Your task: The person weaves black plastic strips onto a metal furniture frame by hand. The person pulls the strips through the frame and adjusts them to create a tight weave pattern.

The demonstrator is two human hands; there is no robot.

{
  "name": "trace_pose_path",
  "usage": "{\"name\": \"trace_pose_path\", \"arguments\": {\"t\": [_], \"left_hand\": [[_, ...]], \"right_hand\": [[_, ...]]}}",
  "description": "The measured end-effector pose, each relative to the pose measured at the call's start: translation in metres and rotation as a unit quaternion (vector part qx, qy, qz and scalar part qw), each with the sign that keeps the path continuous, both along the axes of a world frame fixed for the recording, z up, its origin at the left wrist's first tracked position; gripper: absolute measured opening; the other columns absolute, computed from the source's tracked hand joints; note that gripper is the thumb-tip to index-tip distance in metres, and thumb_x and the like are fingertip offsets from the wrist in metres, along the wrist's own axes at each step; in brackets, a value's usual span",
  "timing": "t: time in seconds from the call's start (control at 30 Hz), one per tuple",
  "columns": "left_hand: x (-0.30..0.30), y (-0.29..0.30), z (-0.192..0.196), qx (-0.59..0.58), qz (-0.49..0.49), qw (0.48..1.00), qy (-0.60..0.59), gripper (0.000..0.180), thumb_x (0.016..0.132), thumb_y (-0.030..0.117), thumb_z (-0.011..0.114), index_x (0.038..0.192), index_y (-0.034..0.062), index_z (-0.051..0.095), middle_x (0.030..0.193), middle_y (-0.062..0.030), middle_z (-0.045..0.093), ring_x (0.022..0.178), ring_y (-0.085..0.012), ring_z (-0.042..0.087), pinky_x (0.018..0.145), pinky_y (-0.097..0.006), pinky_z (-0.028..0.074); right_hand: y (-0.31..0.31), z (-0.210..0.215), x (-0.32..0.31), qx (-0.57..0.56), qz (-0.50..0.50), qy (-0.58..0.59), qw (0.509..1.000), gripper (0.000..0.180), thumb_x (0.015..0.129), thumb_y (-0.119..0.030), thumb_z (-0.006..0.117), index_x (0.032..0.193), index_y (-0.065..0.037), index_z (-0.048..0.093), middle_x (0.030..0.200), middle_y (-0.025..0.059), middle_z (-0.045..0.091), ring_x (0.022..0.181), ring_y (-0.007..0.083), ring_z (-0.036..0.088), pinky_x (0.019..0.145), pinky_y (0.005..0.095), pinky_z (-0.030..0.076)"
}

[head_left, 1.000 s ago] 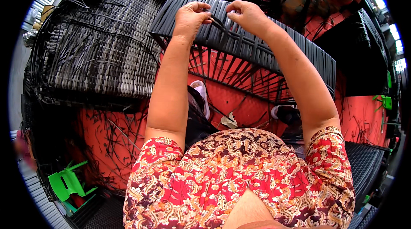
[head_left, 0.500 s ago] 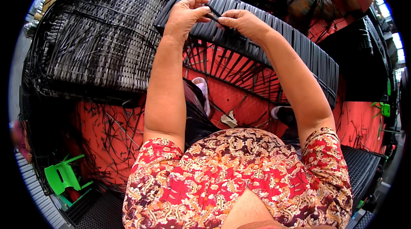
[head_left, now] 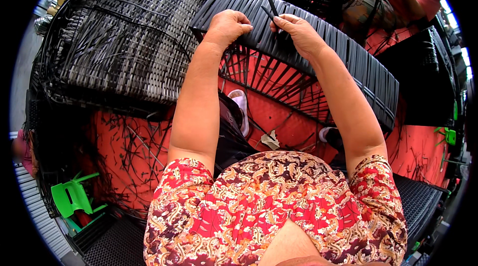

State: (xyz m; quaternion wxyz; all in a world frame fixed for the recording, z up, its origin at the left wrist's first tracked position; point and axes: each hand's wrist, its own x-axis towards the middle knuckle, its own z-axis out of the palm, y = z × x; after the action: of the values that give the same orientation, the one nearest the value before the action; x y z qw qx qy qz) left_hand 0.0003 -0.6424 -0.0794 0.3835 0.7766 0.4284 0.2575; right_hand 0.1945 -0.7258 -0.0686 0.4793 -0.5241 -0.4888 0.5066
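Two hands work at the top edge of a black woven panel [head_left: 343, 62], which stands tilted in front of the person over the red floor [head_left: 279, 116]. Left hand [head_left: 226, 26] — curled into a loose fist, knuckles up, pressing on the panel's rim; whether it pinches a strand underneath cannot be told. Right hand [head_left: 298, 31] — fingers closed on a loose black strip [head_left: 272, 8], whose free end sticks up past the fingertips, just beside the left hand.

Step in hand, judged from this: weaving, with the strip being fed or pulled through the rim wraps near the panel's upper left corner. The lower part of the panel shows bare spokes, so the work looks partly done.

Next move calls for tension on the strip while the left hand steadies the rim — the strip must lie flat against its neighbours, not twisted.

A larger grey-black woven frame [head_left: 119, 47] leans to the left; a green stool [head_left: 72, 199] sits at lower left.
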Motion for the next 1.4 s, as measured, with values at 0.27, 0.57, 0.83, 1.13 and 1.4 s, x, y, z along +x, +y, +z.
{"name": "trace_pose_path", "arguments": {"t": [0.27,0.57,0.83,1.13,1.4], "left_hand": [[0.020,-0.012,0.016,0.080,0.017,0.973,0.215,0.025,0.065,0.034,0.071,0.078,0.0125,0.069,0.079,-0.0074,0.066,0.080,-0.0225,0.063,0.078,-0.034,0.045],[0.028,-0.002,0.008,0.034,0.041,0.980,0.191,0.027,0.063,0.026,0.073,0.076,0.0039,0.067,0.071,-0.0074,0.065,0.067,-0.0170,0.061,0.067,-0.030,0.047],[0.017,0.050,-0.011,-0.066,0.024,0.974,0.215,0.029,0.059,0.028,0.076,0.077,0.0055,0.070,0.078,-0.0095,0.066,0.072,-0.0180,0.062,0.070,-0.030,0.048],[0.004,0.029,-0.010,-0.125,0.013,0.990,0.072,0.023,0.064,0.018,0.074,0.075,-0.0006,0.068,0.071,-0.0068,0.065,0.064,-0.0133,0.059,0.063,-0.027,0.047],[0.022,-0.008,0.015,0.022,-0.024,0.980,0.195,0.026,0.063,0.028,0.071,0.076,0.0061,0.068,0.075,-0.0115,0.065,0.072,-0.0224,0.063,0.069,-0.033,0.048]], "right_hand": [[-0.003,0.000,-0.001,0.007,0.006,0.014,1.000,0.022,0.087,-0.026,0.056,0.081,-0.006,0.063,0.080,0.0000,0.058,0.083,0.0096,0.048,0.084,0.0242,0.033],[0.004,-0.014,-0.002,0.036,0.010,0.048,0.998,0.022,0.086,-0.030,0.056,0.081,-0.009,0.064,0.079,-0.0027,0.060,0.080,0.0069,0.048,0.077,0.0238,0.032],[0.026,-0.029,-0.012,0.057,0.015,0.107,0.993,0.024,0.086,-0.029,0.057,0.082,-0.006,0.064,0.079,-0.0012,0.059,0.081,0.0084,0.048,0.080,0.0237,0.034],[0.012,-0.024,-0.011,0.048,0.005,0.094,0.994,0.023,0.087,-0.027,0.056,0.082,-0.006,0.064,0.079,-0.0006,0.060,0.081,0.0087,0.049,0.082,0.0239,0.033],[-0.007,-0.012,0.001,0.046,-0.014,0.070,0.996,0.024,0.087,-0.028,0.056,0.083,-0.006,0.064,0.079,-0.0010,0.059,0.080,0.0074,0.050,0.079,0.0226,0.033]]}}
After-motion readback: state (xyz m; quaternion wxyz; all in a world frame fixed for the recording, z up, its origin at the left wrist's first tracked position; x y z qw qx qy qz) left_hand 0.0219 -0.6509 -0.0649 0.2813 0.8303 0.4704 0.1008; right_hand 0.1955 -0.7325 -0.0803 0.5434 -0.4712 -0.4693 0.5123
